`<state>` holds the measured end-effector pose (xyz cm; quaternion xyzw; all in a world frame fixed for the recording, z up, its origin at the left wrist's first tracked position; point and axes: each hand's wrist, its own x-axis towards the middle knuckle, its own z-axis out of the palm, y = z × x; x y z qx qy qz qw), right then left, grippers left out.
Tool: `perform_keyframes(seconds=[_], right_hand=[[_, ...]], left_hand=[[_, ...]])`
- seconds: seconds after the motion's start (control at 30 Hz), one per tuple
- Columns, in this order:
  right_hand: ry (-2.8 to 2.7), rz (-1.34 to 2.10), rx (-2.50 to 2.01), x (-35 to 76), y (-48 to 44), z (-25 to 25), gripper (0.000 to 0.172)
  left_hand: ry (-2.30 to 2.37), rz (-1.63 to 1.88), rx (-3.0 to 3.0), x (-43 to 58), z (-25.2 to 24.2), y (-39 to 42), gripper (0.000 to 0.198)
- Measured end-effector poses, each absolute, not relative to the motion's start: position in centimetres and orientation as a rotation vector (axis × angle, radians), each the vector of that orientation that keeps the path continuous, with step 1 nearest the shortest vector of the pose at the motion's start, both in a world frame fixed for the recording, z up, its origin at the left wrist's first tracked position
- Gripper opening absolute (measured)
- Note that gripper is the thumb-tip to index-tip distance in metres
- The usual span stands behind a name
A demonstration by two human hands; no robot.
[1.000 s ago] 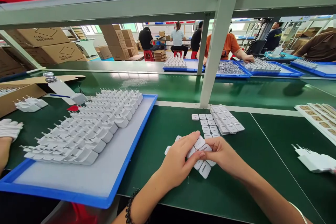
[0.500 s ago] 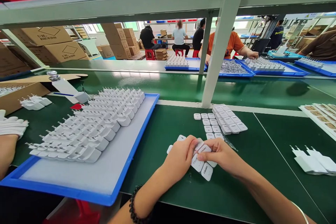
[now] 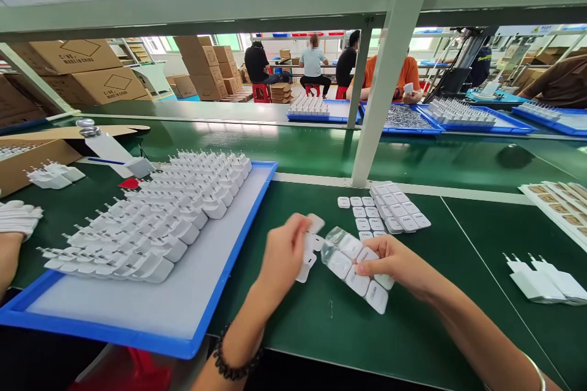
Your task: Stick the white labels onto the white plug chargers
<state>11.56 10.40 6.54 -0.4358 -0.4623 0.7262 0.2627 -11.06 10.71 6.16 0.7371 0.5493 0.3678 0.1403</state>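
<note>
My right hand (image 3: 389,263) grips a sheet of white rounded-square pieces (image 3: 356,281) with small print on them. Clear film (image 3: 337,237) sticks out from its upper left end. To the left, my left hand (image 3: 285,252) is closed in a pinch on a single white rounded-square piece (image 3: 316,223). More white pieces (image 3: 308,263) lie on the green table just beside and partly behind that hand. Behind my hands rest loose printed pieces (image 3: 362,212) in rows and a stack of sheets (image 3: 400,208) of the same pieces.
Rows of white plug adapters (image 3: 151,214) stand in a blue-rimmed tray (image 3: 238,241) at left. Two more adapters (image 3: 543,278) lie at right. A shelf post (image 3: 376,116) rises behind the table (image 3: 440,330). Another person's gloved hand (image 3: 21,218) is at far left.
My hands were together on the sheet and have come apart. The left one has moved left with a single piece; the right one has shifted slightly right with the sheet.
</note>
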Motion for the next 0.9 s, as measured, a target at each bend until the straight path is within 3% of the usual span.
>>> perform_keyframes(seconds=[0.2, 0.27, 0.47, 0.67, 0.77, 0.9], right_hand=[[-1.25, 1.957, -1.203, 12.0, 10.6, 6.8, 0.029], [-1.247, 1.926, -1.203, 11.8, 10.5, 6.6, 0.031], [-1.247, 1.886, -1.031, 11.1, 10.0, 6.4, 0.034], [-1.088, 2.062, -0.909, 11.1, 9.8, 6.7, 0.049], [-1.14, 1.976, -0.942, 10.7, 9.8, 6.4, 0.041], [-1.209, 1.812, -0.993, 10.2, 9.8, 5.9, 0.027]], left_hand=[[1.668, 0.7, 2.23, -12.0, 6.4, 11.0, 0.025], [1.591, 0.62, 2.213, -11.7, 6.4, 10.9, 0.034], [1.251, 0.885, 2.123, -9.9, 6.3, 9.7, 0.039], [1.191, 0.759, 2.224, -9.4, 6.2, 9.5, 0.042], [1.205, 0.749, 2.226, -9.5, 5.9, 9.5, 0.037], [1.158, 0.81, 2.169, -9.1, 5.4, 9.3, 0.045]])
